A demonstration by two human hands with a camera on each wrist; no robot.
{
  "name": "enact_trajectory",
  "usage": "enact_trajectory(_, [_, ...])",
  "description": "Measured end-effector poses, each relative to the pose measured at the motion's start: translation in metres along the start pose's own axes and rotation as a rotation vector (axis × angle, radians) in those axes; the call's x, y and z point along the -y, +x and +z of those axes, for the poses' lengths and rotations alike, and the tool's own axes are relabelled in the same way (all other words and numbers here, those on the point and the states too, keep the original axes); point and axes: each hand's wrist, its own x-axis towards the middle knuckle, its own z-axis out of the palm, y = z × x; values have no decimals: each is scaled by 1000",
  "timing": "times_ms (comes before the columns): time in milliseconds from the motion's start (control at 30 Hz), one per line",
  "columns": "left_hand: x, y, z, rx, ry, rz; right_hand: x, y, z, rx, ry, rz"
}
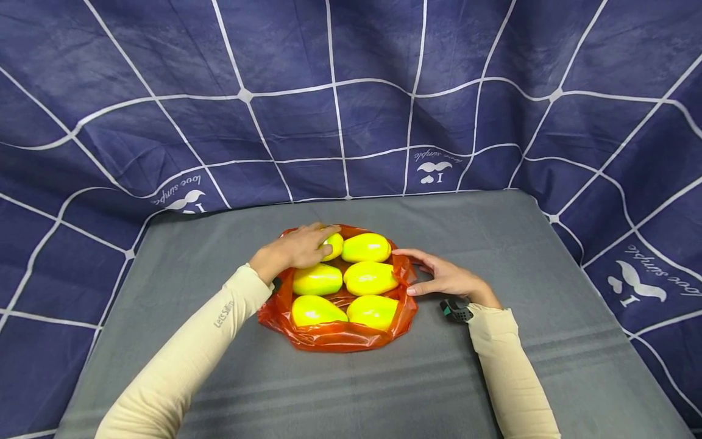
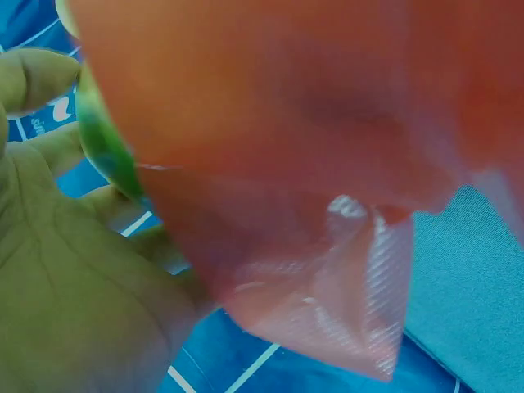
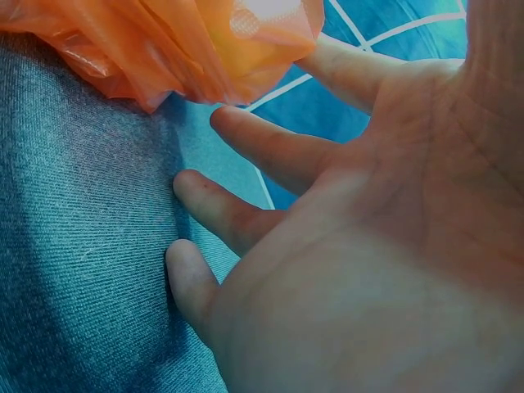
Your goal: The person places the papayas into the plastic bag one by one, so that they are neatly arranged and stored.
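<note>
A red plastic bag (image 1: 340, 342) lies with its mouth spread open, holding several yellow mangoes (image 1: 370, 278) in two columns. My left hand (image 1: 300, 247) reaches over the bag's far left rim and grips the far left mango (image 1: 336, 245), thumb on its near side and fingers over the top. In the left wrist view the bag's translucent film (image 2: 270, 123) covers much of the picture, and a green patch of the mango (image 2: 105, 143) shows by the fingers. My right hand (image 1: 446, 277) is at the bag's right side, fingers spread, fingertips right at the plastic.
A grey cloth (image 1: 340, 396) covers the table beneath the bag. Behind and on both sides hangs a dark blue curtain (image 1: 378, 116) with white grid lines. A dark band with a small device (image 1: 456, 311) sits on the right wrist.
</note>
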Motion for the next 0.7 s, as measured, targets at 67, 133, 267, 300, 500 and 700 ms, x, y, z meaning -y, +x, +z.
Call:
enact_trajectory(67, [0,0,0,-2,7,0,0,0,0,-1,3,0])
enact_trajectory(133, [1,0,0,-13,24,7,-1,1,0,-2,2,-2])
enact_trajectory(267, [3,0,1,-39,62,15,-4,2,0,1,-3,-8])
enact_trajectory(300, [4,0,1,-43,68,12,-4,2,0,1,-4,-9])
enact_trajectory(500, [5,-1,3,-34,86,-9,-5,2,0,0,-2,-12])
enact_trajectory(700, [8,-2,9,-35,76,-23,-4,2,1,1,3,-2])
